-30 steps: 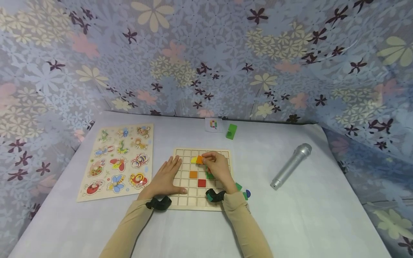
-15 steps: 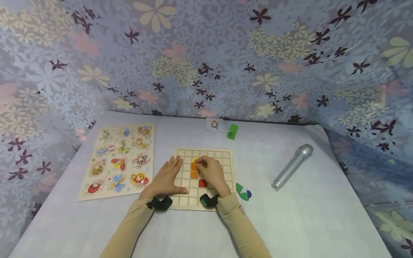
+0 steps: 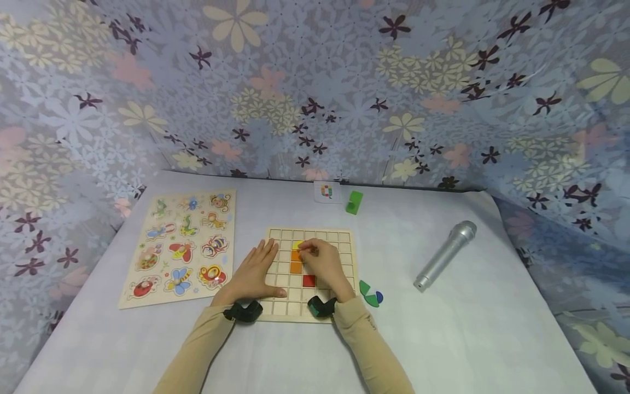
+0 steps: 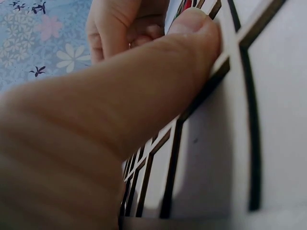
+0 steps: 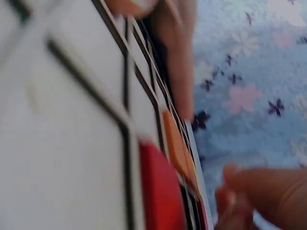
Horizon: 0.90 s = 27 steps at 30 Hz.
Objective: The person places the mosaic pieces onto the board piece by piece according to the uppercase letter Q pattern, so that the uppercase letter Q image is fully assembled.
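Note:
My left hand (image 3: pixel 253 272) lies spread on the left side of a wooden grid board (image 3: pixel 280 311), thumb across its squares. My right hand (image 3: pixel 324 266) is over the middle with curled fingers, thumb and index fingertip at the right edge of an orange square tile (image 3: pixel 295 255), which lies flat in a square. Just above is a yellow tile (image 3: pixel 296 244), partly covered by the fingers. A second orange tile (image 3: pixel 296 267) sits directly below, and a red tile (image 3: pixel 308 280) lies lower right. The right hand hides part of the board.
A wooden insect puzzle (image 3: pixel 177 246) lies at left. Green and blue pieces (image 3: pixel 372 299) are right of the board. Behind it lie a picture card (image 3: pixel 327 191) and a green rectangle (image 3: pixel 354 202). A silver microphone (image 3: pixel 445 257) lies at right.
My right hand has brought the orange tile left and down from over the yellow tile into the square below it. The left hand has stayed in place.

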Motion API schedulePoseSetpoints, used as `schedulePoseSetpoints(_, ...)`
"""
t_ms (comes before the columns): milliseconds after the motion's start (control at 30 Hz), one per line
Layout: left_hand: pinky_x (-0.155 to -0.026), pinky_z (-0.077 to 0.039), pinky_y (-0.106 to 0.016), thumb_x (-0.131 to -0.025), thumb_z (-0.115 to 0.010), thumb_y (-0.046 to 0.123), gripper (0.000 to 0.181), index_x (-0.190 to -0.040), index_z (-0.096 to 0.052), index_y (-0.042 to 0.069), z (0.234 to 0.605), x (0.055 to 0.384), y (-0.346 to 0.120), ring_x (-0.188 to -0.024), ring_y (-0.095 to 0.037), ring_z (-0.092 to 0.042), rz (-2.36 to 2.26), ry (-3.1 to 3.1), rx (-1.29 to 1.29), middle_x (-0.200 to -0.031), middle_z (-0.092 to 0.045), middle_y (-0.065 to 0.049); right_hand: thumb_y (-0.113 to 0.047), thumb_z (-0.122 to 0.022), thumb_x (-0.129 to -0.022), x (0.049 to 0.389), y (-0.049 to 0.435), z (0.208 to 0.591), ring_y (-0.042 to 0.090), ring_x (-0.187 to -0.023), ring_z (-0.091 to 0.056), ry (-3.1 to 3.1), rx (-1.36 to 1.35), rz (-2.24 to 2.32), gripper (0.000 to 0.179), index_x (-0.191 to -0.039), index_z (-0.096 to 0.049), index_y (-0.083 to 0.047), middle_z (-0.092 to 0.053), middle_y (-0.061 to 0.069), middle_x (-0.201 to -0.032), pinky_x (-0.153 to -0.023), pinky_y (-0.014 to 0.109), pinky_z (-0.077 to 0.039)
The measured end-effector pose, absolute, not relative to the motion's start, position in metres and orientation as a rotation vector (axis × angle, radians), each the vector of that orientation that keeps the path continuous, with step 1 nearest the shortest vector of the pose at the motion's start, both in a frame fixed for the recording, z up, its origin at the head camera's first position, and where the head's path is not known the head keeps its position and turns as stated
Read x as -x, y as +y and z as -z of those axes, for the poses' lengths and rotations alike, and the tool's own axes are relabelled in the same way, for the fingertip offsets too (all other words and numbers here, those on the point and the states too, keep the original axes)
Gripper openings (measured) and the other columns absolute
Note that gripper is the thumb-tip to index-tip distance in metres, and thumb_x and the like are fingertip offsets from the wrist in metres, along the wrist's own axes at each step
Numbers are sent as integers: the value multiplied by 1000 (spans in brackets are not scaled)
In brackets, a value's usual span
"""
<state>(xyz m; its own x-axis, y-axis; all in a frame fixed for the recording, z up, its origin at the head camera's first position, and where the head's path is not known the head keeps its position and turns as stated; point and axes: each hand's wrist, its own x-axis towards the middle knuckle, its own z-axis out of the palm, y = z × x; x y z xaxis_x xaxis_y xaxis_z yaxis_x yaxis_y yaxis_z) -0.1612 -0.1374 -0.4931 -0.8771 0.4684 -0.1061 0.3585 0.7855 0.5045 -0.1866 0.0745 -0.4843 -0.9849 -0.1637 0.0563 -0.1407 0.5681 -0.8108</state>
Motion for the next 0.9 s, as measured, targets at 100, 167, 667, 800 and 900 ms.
schedulePoseSetpoints(100, -124, -6, -52, -75, -77, 53, 114, -154, -15, -2, 492, 161, -137, -151, -38, -1, -700, 2755, -643, -163, -5, -20, -11, -64, -92, 187, 88, 480, 11, -65, -59, 2599, 212, 1618, 16, -105, -71, -7, -70, 11, -93, -59, 21, -49)
schedulePoseSetpoints(167, -124, -6, -52, -74, -77, 52, 114, -153, -15, -2, 492, 161, -137, -151, -38, -1, -703, 2755, -642, -163, -5, -20, -13, -63, -94, 188, 102, 477, 10, -62, -58, 2535, 161, 1704, 19, -109, -70, -5, -69, 15, -97, -56, 19, -49)
schedulePoseSetpoints(667, -124, -5, -53, -74, -74, 58, 116, -153, -16, -4, 494, 161, -140, -151, -39, -2, -760, 2760, -685, -162, -7, -22, -13, -57, -98, 131, 207, 491, 4, -64, -56, 2420, -382, 1898, 27, -121, -62, 0, -68, 2, -93, -57, 17, -50)
schedulePoseSetpoints(800, -124, -2, -52, -74, -71, 64, 118, -152, -16, -4, 493, 159, -139, -151, -39, 0, -817, 2744, -700, -162, -7, -24, -10, -61, -95, 111, 216, 495, 2, -62, -54, 2513, -361, 1823, 29, -122, -61, -1, -68, 9, -101, -55, 17, -48)
schedulePoseSetpoints(900, -124, -2, -52, -74, -73, 60, 116, -153, -15, -3, 493, 159, -138, -151, -38, 0, -785, 2738, -675, -162, -6, -22, -10, -69, -89, 100, 218, 496, 2, -61, -51, 2603, -242, 1678, 38, -126, -61, -6, -68, 15, -111, -54, 17, -45)
